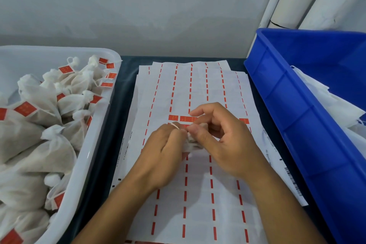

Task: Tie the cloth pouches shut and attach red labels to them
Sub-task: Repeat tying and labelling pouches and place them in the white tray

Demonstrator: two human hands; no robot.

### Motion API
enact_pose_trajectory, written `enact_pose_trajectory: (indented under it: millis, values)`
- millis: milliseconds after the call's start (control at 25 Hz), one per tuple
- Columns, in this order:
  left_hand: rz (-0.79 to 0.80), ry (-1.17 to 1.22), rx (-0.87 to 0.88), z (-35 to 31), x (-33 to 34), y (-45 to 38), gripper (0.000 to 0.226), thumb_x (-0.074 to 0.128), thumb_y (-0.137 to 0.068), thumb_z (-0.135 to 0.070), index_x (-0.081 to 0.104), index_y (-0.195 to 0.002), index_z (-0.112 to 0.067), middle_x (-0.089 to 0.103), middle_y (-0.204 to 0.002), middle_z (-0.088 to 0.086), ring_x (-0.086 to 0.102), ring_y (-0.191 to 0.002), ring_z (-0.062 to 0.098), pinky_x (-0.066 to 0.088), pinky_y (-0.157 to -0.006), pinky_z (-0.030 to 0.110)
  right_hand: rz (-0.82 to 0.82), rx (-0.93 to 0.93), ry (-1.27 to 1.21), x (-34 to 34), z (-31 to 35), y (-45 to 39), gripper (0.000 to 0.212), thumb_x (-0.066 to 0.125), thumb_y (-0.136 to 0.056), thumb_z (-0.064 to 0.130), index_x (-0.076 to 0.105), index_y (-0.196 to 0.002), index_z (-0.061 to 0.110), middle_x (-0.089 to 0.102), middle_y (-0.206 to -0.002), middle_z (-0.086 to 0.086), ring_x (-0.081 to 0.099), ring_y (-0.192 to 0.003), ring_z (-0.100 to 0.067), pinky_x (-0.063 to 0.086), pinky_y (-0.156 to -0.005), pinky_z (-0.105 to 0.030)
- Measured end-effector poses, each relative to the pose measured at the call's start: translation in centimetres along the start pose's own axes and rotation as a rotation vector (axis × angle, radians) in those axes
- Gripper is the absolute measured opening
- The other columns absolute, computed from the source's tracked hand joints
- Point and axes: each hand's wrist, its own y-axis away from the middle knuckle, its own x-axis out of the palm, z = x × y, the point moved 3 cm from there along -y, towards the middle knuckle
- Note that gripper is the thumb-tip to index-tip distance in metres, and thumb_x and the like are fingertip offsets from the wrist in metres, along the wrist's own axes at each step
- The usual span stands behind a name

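Note:
A small white cloth pouch (pixel 191 143) sits between my two hands above the label sheets, mostly hidden by them. My left hand (pixel 164 150) grips the pouch, with its white drawstring (pixel 175 125) looped over a finger. My right hand (pixel 219 140) pinches the pouch's neck with thumb and forefinger, the other fingers curled above. Under the hands lie white backing sheets (pixel 198 194) with red dashes where labels were peeled. A few whole red labels (pixel 188 118) remain just beyond my fingers.
A white tub (pixel 95 144) on the left holds several tied pouches with red labels. A blue crate (pixel 293 117) on the right holds flat white pouches (pixel 336 109). A grey wall and white pipes stand behind the dark table.

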Motion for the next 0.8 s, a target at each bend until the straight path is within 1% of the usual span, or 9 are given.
enact_pose_trajectory:
  millis: [80, 160, 320, 400, 480, 600, 640, 720, 800]
  values:
    - [0.025, 0.011, -0.099, 0.3, -0.3, -0.2, 0.048, 0.028, -0.096, -0.042, 0.063, -0.067, -0.026, 0.064, -0.069, -0.009, 0.059, -0.065, 0.005, 0.048, -0.058, 0.019, 0.006, 0.0, -0.01, -0.2, 0.1, 0.1, 0.018, 0.068, -0.098, 0.029, 0.061, -0.112, 0.038, 0.07, -0.095, 0.012, 0.072, -0.096, -0.014, 0.062, -0.08, -0.028]
    - [0.022, 0.027, -0.147, 0.2, -0.6, -0.3, 0.052, 0.034, -0.103, -0.042, 0.063, -0.061, -0.03, 0.061, -0.062, -0.012, 0.057, -0.06, 0.001, 0.046, -0.055, 0.016, 0.037, -0.012, 0.001, -0.3, 0.1, 0.1, 0.017, 0.068, -0.097, 0.025, 0.063, -0.108, 0.036, 0.068, -0.096, 0.015, 0.07, -0.097, -0.014, 0.06, -0.081, -0.024]
    - [0.032, 0.12, -0.231, -0.1, -0.9, -0.3, 0.049, 0.044, -0.101, -0.032, 0.067, -0.059, -0.023, 0.065, -0.063, -0.005, 0.06, -0.058, 0.003, 0.049, -0.065, 0.027, 0.085, -0.063, 0.113, 0.1, 0.2, 0.1, 0.012, 0.066, -0.095, 0.019, 0.071, -0.104, 0.026, 0.066, -0.099, 0.016, 0.067, -0.1, -0.012, 0.055, -0.084, -0.016]
    - [0.0, 0.14, -0.261, -0.2, -1.1, -0.3, 0.052, 0.043, -0.101, -0.032, 0.069, -0.056, -0.028, 0.068, -0.063, -0.007, 0.064, -0.059, 0.003, 0.048, -0.066, 0.027, 0.084, -0.102, 0.146, 0.2, 0.4, 0.1, 0.013, 0.068, -0.096, 0.021, 0.073, -0.108, 0.025, 0.067, -0.102, 0.017, 0.066, -0.101, -0.009, 0.052, -0.084, -0.013]
    - [-0.052, 0.192, -0.296, -0.2, -1.2, -0.2, 0.049, 0.044, -0.102, -0.035, 0.074, -0.063, -0.033, 0.073, -0.068, -0.007, 0.069, -0.066, 0.004, 0.048, -0.069, 0.028, 0.082, -0.135, 0.155, 0.2, 0.6, 0.1, 0.017, 0.07, -0.097, 0.026, 0.074, -0.114, 0.026, 0.069, -0.107, 0.018, 0.067, -0.104, -0.007, 0.052, -0.086, -0.013]
    - [-0.07, 0.239, -0.335, 0.0, -1.1, -0.1, 0.039, 0.046, -0.103, -0.04, 0.077, -0.08, -0.037, 0.077, -0.079, -0.006, 0.073, -0.076, 0.007, 0.051, -0.074, 0.032, 0.099, -0.172, 0.232, 0.2, 0.6, 0.2, 0.028, 0.072, -0.095, 0.036, 0.073, -0.122, 0.03, 0.07, -0.114, 0.021, 0.064, -0.112, -0.001, 0.048, -0.095, -0.012]
    - [-0.062, 0.24, -0.344, 0.2, -1.1, -0.1, 0.039, 0.045, -0.104, -0.045, 0.077, -0.082, -0.04, 0.077, -0.081, -0.009, 0.073, -0.078, 0.005, 0.052, -0.076, 0.033, 0.108, -0.169, 0.261, 0.2, 0.6, 0.3, 0.03, 0.071, -0.095, 0.039, 0.072, -0.124, 0.032, 0.068, -0.115, 0.023, 0.062, -0.113, 0.001, 0.046, -0.098, -0.011]
    - [-0.007, 0.218, -0.356, 0.5, -1.2, -0.2, 0.045, 0.041, -0.1, -0.064, 0.079, -0.085, -0.044, 0.078, -0.088, -0.015, 0.074, -0.085, 0.005, 0.054, -0.086, 0.038, 0.125, -0.154, 0.336, 0.2, 0.4, 0.4, 0.034, 0.068, -0.094, 0.043, 0.069, -0.127, 0.035, 0.066, -0.116, 0.025, 0.06, -0.113, 0.003, 0.045, -0.097, -0.008]
    - [0.076, 0.174, -0.37, 0.7, -1.2, -0.4, 0.063, 0.032, -0.088, -0.082, 0.08, -0.09, -0.041, 0.077, -0.096, -0.016, 0.073, -0.096, 0.011, 0.051, -0.101, 0.048, 0.123, -0.151, 0.422, 0.2, 0.1, 0.4, 0.034, 0.067, -0.092, 0.042, 0.069, -0.126, 0.036, 0.063, -0.112, 0.026, 0.059, -0.107, 0.001, 0.047, -0.09, -0.008]
